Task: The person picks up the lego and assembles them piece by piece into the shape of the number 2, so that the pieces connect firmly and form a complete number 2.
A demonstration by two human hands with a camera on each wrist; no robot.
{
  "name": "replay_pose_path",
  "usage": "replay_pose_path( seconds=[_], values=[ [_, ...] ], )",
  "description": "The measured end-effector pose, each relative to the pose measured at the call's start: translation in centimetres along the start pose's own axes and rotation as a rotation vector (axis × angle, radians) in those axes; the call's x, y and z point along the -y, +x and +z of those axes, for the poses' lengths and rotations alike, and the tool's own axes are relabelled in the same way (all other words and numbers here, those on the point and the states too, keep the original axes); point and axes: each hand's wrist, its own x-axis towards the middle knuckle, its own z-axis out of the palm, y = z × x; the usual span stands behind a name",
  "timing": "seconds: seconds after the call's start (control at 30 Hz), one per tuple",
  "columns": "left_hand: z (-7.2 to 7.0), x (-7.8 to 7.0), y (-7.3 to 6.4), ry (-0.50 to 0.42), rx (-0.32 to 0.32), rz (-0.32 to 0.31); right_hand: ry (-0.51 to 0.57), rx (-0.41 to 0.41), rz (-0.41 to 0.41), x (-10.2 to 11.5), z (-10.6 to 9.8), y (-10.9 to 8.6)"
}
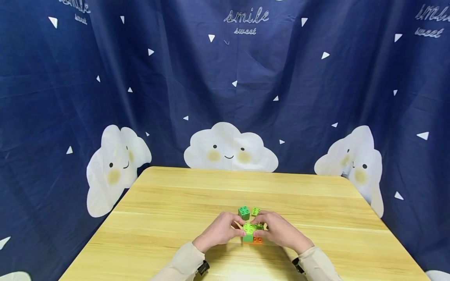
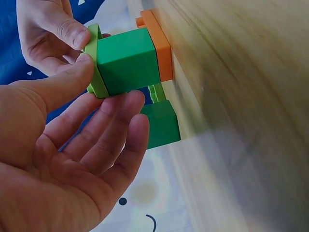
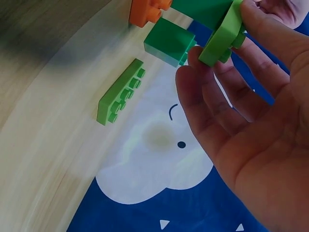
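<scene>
My left hand (image 1: 221,229) and right hand (image 1: 279,231) meet over a small stack of building bricks near the middle of the table. On top lies a flat light green brick (image 2: 100,72), pinched between thumb and fingers at each end. Below it is a tall green brick (image 2: 128,60), standing on a flat orange brick (image 2: 163,53) at the tabletop. Some orange studs show beside the green brick in the head view. The right wrist view shows the light green brick (image 3: 223,38) jutting past the green one, between my right thumb and fingertips.
Just behind the stack stand a loose green brick (image 1: 244,213) and another flat light green brick (image 3: 120,92), its studs showing. The wooden table (image 1: 168,218) ends at a dark blue curtain (image 1: 232,97) printed with clouds and triangles. Black bands (image 1: 203,267) circle both wrists.
</scene>
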Motion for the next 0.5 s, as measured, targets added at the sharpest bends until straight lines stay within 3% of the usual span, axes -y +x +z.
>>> replay_pose_path(
  seconds=[0.5],
  values=[
    [-0.08, -0.16, -0.04, -0.013, 0.009, 0.001, 0.006, 0.002, -0.026, -0.2, -0.04, 0.09]
  ],
)
